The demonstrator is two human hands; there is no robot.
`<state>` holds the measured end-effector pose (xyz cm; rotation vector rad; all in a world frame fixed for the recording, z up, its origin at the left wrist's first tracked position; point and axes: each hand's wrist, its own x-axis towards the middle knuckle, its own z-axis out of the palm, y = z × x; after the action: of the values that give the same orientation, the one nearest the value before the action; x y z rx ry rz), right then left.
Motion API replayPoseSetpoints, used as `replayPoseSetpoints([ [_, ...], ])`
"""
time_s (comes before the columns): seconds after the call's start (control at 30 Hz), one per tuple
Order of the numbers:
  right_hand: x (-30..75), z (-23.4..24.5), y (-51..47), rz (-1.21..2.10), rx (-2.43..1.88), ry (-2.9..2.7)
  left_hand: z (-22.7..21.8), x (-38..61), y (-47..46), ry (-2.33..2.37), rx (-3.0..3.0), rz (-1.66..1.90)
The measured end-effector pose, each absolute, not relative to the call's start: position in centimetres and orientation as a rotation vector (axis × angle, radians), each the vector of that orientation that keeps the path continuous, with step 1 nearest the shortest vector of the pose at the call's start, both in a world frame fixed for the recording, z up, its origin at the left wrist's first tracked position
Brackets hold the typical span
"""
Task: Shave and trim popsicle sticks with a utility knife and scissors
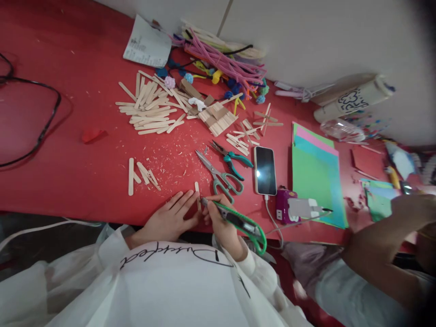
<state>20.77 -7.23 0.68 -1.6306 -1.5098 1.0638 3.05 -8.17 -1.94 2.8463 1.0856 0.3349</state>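
Note:
My left hand [170, 217] lies flat on the red table [75, 136], fingers stretched out, pressing down a short wooden craft stick [197, 193]. My right hand [220, 222] is closed round a green utility knife [238, 220]. The knife's tip [203, 200] touches the stick beside my left fingertips. Both hands are at the table's near edge.
Grey-handled scissors [220, 175], teal pliers [231, 160] and a charging phone [265, 170] lie just beyond my hands. A pile of craft sticks [150, 111], pipe cleaners [221, 61] and coloured paper sheets [315, 172] are farther out. Another person's arm [381, 245] is at the right.

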Motion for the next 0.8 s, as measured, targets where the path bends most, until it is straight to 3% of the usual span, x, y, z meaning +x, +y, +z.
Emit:
replayPoseSetpoints([
  [0.37,20.8,1.0,-9.1,0.834,-1.639,-1.551,-1.7,3.2,-8.5,1.123,2.878,0.281],
  [0.8,21.0,1.6,-8.0,0.795,-1.564,-1.732,-1.2,3.0,-8.3,1.111,2.897,0.276],
])
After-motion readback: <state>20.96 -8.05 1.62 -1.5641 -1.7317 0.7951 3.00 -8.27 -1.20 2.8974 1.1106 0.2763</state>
